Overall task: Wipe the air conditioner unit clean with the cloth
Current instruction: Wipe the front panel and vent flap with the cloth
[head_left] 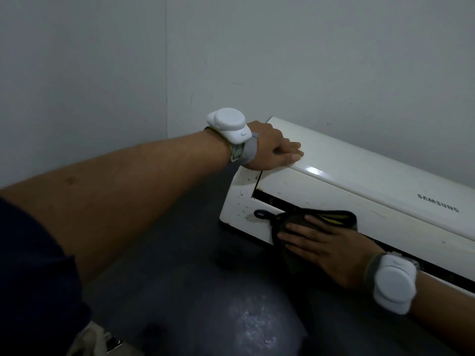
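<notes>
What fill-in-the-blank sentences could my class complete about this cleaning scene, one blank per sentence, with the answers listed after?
1. The right hand presses a dark ____ against the unit's lower front.
2. The left hand rests on the ____ of the air conditioner.
3. The brand name on the unit appears ____ from this view.
4. Each wrist wears a white ____.

Answers: cloth; top; upside down; device

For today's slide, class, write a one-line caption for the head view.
Left hand steadies the white air conditioner unit while the right hand presses a dark cloth against its front.
</notes>
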The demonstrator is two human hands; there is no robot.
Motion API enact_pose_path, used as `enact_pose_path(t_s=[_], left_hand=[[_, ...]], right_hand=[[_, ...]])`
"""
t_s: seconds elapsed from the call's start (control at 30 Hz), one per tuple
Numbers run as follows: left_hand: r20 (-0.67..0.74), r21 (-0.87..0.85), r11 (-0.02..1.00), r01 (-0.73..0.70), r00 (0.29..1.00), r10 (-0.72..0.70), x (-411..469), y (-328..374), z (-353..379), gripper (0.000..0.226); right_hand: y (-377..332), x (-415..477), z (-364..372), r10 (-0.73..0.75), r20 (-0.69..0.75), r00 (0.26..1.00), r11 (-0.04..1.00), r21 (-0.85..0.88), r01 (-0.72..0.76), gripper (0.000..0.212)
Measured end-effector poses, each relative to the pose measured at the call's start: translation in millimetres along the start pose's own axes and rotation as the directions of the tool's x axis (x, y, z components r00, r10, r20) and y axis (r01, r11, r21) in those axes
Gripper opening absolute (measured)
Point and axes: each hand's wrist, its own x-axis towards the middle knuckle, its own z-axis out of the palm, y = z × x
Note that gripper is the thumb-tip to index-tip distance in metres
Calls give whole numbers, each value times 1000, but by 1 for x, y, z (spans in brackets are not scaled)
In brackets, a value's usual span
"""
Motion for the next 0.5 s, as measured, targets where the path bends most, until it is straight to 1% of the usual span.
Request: enact_pose_path(t_s=[0.1, 0.17, 0.27, 0.3, 0.37, 0.4, 0.47, 0.5], left_hand=[[-52, 21, 1000, 4, 999, -3, 1, 0, -2, 46], [-88, 20, 1000, 6, 996, -4, 4, -1, -5, 44], [-103, 14, 998, 66, 993, -65, 10, -2, -11, 46], [-103, 4, 997, 80, 992, -79, 12, -2, -13, 49], [-105, -56, 994, 90, 990, -96, 13, -3, -16, 51], [-111, -106, 990, 93, 988, -105, 12, -4, -16, 48], [-132, -218, 972, 84, 985, -115, 9, -9, -16, 45], [-143, -267, 961, 71, 983, -112, 6, -12, -14, 46]], right_hand=[[8, 13, -9, 3, 37, 999, 1000, 25, -4, 65], [8, 29, -16, 18, 34, 999, 1000, 13, -18, 63], [-2, 59, -12, 8, 44, 999, 1000, 15, -8, 61], [-7, 70, -9, -2, 82, 997, 999, 46, -1, 61], [-14, 84, -4, -7, 162, 987, 997, 81, -7, 62], [-17, 86, -3, 2, 171, 985, 996, 88, -17, 63], [-18, 80, -2, 22, 158, 987, 994, 104, -39, 62], [-19, 75, -3, 13, 124, 992, 997, 78, -23, 63]])
